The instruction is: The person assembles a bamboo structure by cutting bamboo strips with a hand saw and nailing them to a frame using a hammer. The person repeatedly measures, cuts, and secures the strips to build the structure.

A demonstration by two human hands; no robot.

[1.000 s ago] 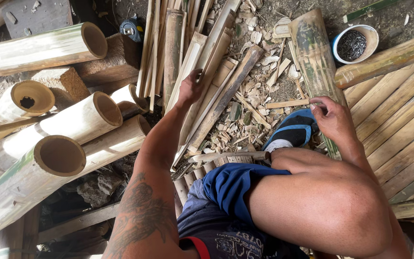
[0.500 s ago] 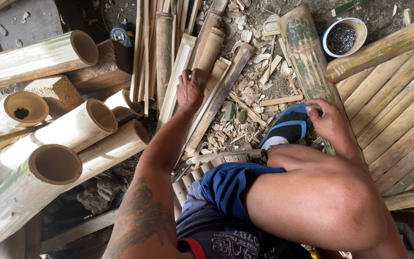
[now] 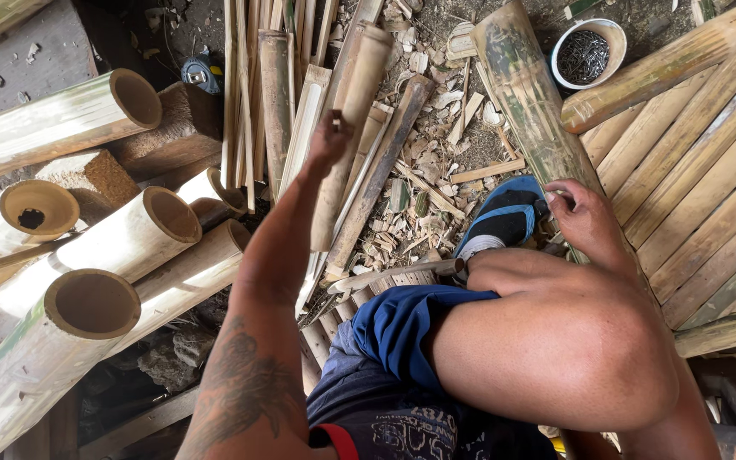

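Note:
My left hand [image 3: 330, 141] is stretched forward and closed around a split bamboo piece [image 3: 347, 128] that stands tilted up off the pile of bamboo strips. My right hand [image 3: 587, 220] rests with curled fingers against a long greenish bamboo half-pole [image 3: 528, 94] lying on the ground, just right of my foot in a blue shoe [image 3: 504, 217]. My bent knee [image 3: 572, 341] and blue shorts fill the lower middle.
Thick hollow bamboo poles [image 3: 87, 255] are stacked at the left. Several thin strips [image 3: 253, 94] lean at the top. Chips and offcuts [image 3: 436, 162] litter the ground. A white bowl of nails [image 3: 587, 53] stands top right, beside a slatted bamboo panel [image 3: 709, 179]. A tape measure [image 3: 204, 75] lies top left.
My left hand has reached further forward and lifted the split bamboo piece upright out of the pile. My right hand stays at the half-pole by the shoe.

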